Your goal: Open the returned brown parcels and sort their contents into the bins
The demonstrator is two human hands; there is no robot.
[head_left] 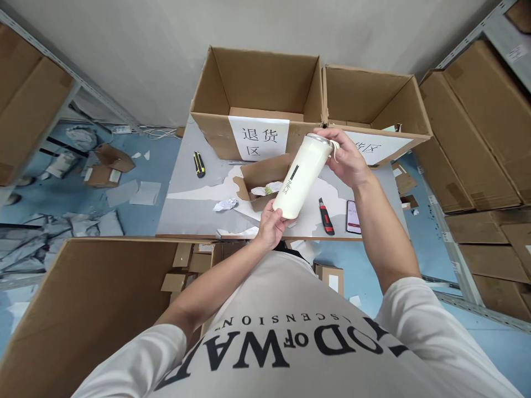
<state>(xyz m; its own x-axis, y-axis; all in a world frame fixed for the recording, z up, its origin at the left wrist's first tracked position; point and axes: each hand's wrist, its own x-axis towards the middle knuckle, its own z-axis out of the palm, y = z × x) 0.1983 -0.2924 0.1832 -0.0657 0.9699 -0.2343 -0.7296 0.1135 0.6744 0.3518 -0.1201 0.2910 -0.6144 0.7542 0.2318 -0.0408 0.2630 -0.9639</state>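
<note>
Far left: shelf w/ boxes, paper scraps on blue floor. Near left: big open carton (89, 309), flaps down inside.

Table (186, 207), left part: yellow-black knife (199, 164), crumpled paper (226, 205). Behind it, open box w/ label (257, 105).

Centre: small box (261, 177) open, w/ wrapping inside. Above it, off the table, the bottle (302, 176): cream-white, tall cylinder, tilted, cap end up-right, base down-left. Left hand (271, 226) cups the base, fingers curled narrow round the bottom edge. Right hand (348, 157) closes on the cap end, fingers wrapped round the top; a pale strap shows by the thumb.

Handling, as judged: rigid wall, smooth matte finish, prob. slippery; looks light, likely empty, since two loose grips carry it. Could dent or crack if dropped. Best hold: mid-body w/ full wrap, or base plus cap as here; strap as backup only.

Right: red knife (326, 216), phone (353, 216) on table near edge; second open box (373, 105) behind; flat cartons stacked far right.
</note>
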